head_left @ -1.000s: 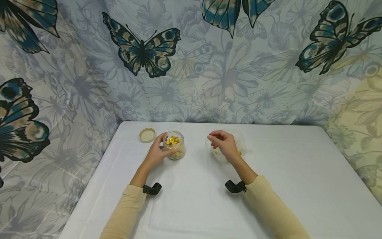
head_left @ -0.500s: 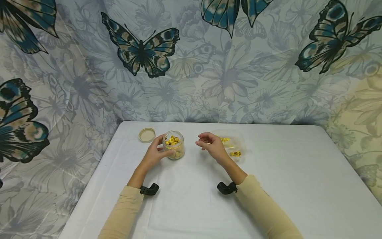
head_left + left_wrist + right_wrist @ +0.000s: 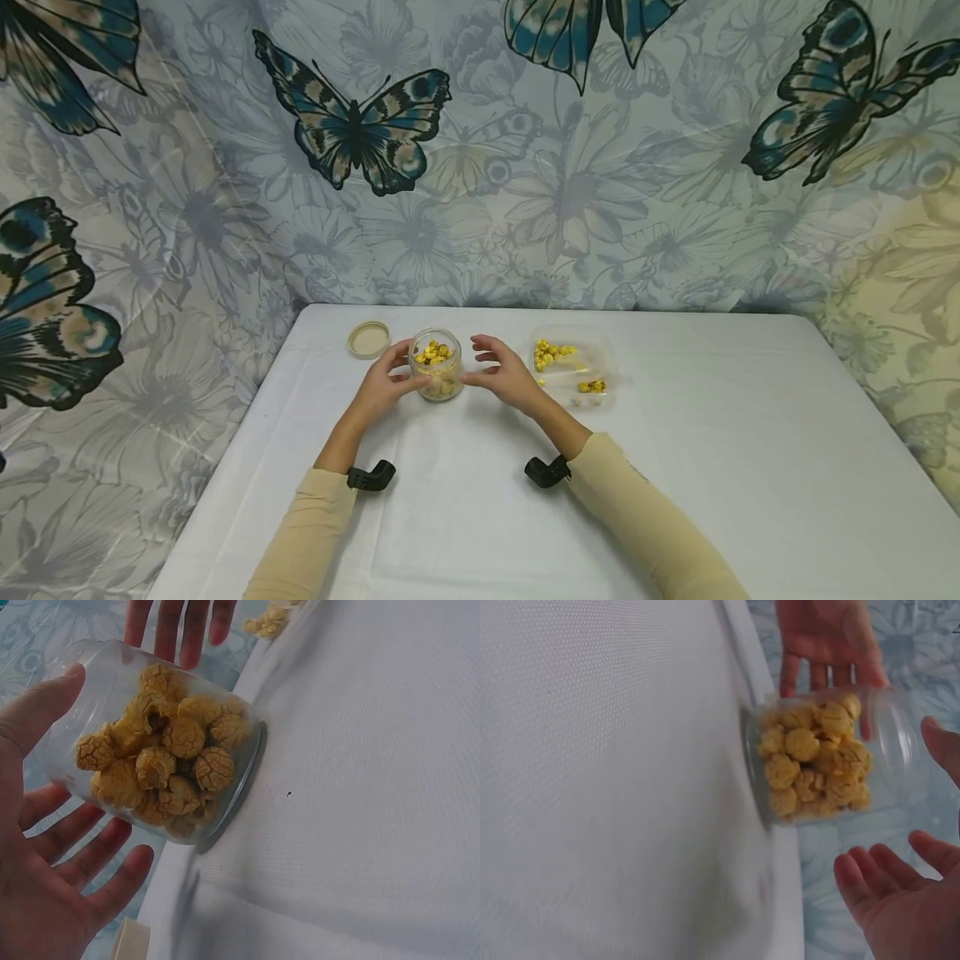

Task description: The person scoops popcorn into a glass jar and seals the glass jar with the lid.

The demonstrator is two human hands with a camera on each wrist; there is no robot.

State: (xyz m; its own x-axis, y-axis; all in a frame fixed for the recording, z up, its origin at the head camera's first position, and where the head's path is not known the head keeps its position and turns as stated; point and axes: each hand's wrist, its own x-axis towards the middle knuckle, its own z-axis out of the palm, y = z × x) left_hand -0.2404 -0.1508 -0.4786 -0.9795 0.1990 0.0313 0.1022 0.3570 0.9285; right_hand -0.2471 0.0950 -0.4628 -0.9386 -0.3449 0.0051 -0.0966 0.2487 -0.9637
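A clear jar [image 3: 437, 385] partly filled with yellow popcorn [image 3: 172, 750] stands upright on the table. My left hand [image 3: 384, 383] holds the jar from its left side, thumb across the near face and fingers round behind, as the left wrist view shows. On the other side, my right hand [image 3: 506, 379] is spread with nothing in it, its thumb tip right at the jar's wall. In the right wrist view the right hand's fingers [image 3: 866, 874] are loosely bent and apart from the jar.
A clear plastic tray [image 3: 600, 346] with some popcorn in two groups lies to the right of the right hand. Behind the left hand rests a round pale lid [image 3: 370, 340]. White cloth [image 3: 465, 517] covers the table, and a butterfly-printed curtain [image 3: 585, 208] hangs behind its far edge.
My right hand has moved left from over the tray to the jar's right side, and its fingers have spread. The tray's popcorn is uncovered. The left hand stays at the jar.
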